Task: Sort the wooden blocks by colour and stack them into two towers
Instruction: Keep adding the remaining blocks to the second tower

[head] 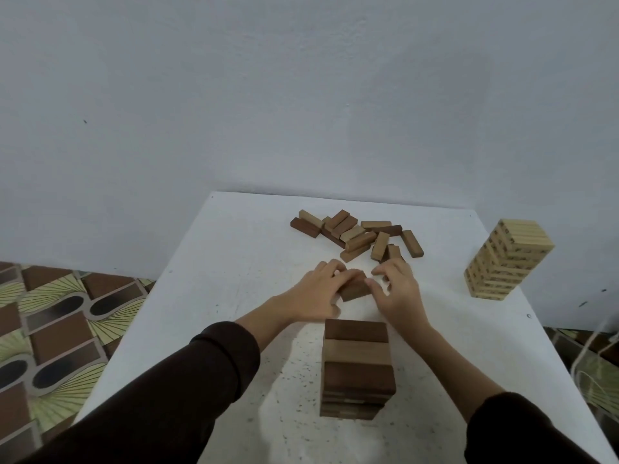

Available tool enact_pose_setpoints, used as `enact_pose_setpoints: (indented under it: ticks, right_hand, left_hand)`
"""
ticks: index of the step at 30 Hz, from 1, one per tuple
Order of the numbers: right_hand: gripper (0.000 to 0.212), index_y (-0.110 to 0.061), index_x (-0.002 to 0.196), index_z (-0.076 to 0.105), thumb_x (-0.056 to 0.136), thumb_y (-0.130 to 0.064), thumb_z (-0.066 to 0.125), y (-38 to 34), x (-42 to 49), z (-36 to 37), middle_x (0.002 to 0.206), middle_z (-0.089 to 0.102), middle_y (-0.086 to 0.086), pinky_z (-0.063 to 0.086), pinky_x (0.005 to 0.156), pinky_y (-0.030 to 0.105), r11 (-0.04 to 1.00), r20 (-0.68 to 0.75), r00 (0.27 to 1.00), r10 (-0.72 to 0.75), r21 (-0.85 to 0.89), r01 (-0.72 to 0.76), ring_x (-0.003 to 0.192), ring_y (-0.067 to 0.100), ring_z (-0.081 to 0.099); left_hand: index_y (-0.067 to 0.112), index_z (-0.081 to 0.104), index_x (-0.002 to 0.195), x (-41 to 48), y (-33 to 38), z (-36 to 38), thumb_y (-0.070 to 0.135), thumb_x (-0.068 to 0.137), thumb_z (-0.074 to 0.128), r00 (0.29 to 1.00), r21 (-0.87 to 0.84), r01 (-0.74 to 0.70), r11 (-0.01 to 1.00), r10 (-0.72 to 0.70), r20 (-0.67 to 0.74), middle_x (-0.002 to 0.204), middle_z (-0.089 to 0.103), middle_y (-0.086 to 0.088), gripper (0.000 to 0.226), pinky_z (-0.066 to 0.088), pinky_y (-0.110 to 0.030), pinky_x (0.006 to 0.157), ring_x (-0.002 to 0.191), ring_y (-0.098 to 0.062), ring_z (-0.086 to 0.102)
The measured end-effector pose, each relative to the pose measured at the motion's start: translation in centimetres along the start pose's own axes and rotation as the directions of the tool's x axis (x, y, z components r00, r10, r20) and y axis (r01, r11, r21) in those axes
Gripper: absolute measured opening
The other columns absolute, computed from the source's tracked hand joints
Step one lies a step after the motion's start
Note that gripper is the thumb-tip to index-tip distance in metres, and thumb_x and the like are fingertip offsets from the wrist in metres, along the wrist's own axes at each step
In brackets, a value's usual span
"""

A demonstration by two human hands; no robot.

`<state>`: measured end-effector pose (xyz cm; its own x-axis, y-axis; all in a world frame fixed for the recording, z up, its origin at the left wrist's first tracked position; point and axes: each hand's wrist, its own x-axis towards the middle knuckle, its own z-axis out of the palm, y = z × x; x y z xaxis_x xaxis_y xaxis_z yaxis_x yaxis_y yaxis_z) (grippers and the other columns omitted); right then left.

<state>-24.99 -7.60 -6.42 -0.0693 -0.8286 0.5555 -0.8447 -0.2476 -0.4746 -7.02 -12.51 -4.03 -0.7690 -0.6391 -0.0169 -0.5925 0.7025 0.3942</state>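
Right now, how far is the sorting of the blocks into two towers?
Done: a tall light tower stands at right and a dark tower is several layers high. In hand: the left hand grips a dark block, the right hand at its end. Left: the mixed loose pile behind.

1. A white table (234, 262) with a dark-speckled top carries everything.
2. At 12 o'clock, a loose pile of blocks (358, 236) lies scattered, brown and pale mixed.
3. At 2 o'clock, near the edge, a pale tower (509, 259) stands upright.
4. At 6 o'clock stands a brown tower (356, 373) (its top layer has one lighter block in the middle).
5. At the centre is a brown block (355, 291); whether it rests on the top cannot be told.
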Motion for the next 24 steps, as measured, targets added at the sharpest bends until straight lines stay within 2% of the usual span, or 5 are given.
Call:
enact_pose_setpoints:
  ticks: [4, 7, 15, 18, 24]
  right_hand:
    - [0.02, -0.002, 0.1, 0.063, 0.081, 0.004, 0.061, 0.8, 2.5, -0.4, 0.117, 0.054, 0.019, 0.043, 0.09, 0.043, 0.966, -0.018, 0.983, 0.185, -0.182, -0.185, 0.113, 0.038, 0.044]
    - [0.032, -0.004, 0.119, 0.059, 0.088, -0.001, 0.056, 1.4, 3.5, -0.6, 0.132, 0.045, 0.016, 0.034, 0.099, 0.031, 0.925, 0.188, 0.919, 0.348, -0.232, -0.302, 0.129, 0.033, 0.031]
    - [0.016, 0.003, 0.08, 0.069, 0.067, 0.011, 0.069, -0.3, 2.0, -0.9, 0.088, 0.056, 0.011, 0.031, 0.07, 0.009, 0.997, 0.192, 0.979, 0.073, -0.01, -0.072, 0.082, 0.026, 0.054]
    - [0.016, 0.0, 0.089, 0.065, 0.077, -0.007, 0.072, -1.0, 1.3, -0.5, 0.103, 0.052, 0.003, 0.035, 0.064, 0.004, 0.991, 0.346, 0.931, 0.115, 0.024, -0.131, 0.08, 0.013, 0.053]
    - [0.07, -0.019, 0.127, 0.044, 0.069, -0.023, 0.082, -1.8, 1.1, -0.8, 0.113, 0.048, -0.008, 0.04, 0.064, 0.011, 0.941, 0.604, 0.77, 0.207, 0.092, -0.325, 0.08, 0.008, 0.05]
  left_hand:
    - [0.029, 0.03, 0.147, 0.0, -0.1, 0.6, 0.032, 0.093, 0.053, 0.995, 0.141, -0.092, 0.986, 0.095, -0.019, 0.152, 0.02, -0.006, 0.059, 0.035, -0.04, 0.104, 0.128, -0.027, 0.028]
    - [0.022, 0.038, 0.144, 0.2, -0.1, 1.0, 0.03, 0.096, 0.049, 0.991, 0.213, -0.132, 0.968, 0.134, 0.002, 0.152, 0.026, -0.005, 0.049, 0.036, -0.036, 0.104, 0.124, -0.026, 0.033]
    - [0.01, 0.047, 0.136, -1.3, 0.2, 0.7, 0.035, 0.093, 0.056, 0.996, -0.005, 0.033, 0.999, -0.033, -0.085, 0.136, 0.033, -0.007, 0.05, 0.037, -0.028, 0.1, 0.121, -0.021, 0.035]
    - [0.011, 0.047, 0.135, -1.7, 0.0, 0.6, 0.036, 0.087, 0.065, 0.992, -0.126, 0.113, 0.986, -0.12, -0.045, 0.147, 0.023, -0.007, 0.056, 0.033, -0.035, 0.107, 0.131, -0.024, 0.027]
    - [0.012, 0.054, 0.128, -2.2, -0.8, 0.4, 0.021, 0.079, 0.076, 0.987, -0.336, 0.142, 0.931, -0.16, -0.026, 0.152, 0.026, -0.007, 0.055, 0.031, -0.031, 0.109, 0.136, -0.024, 0.028]
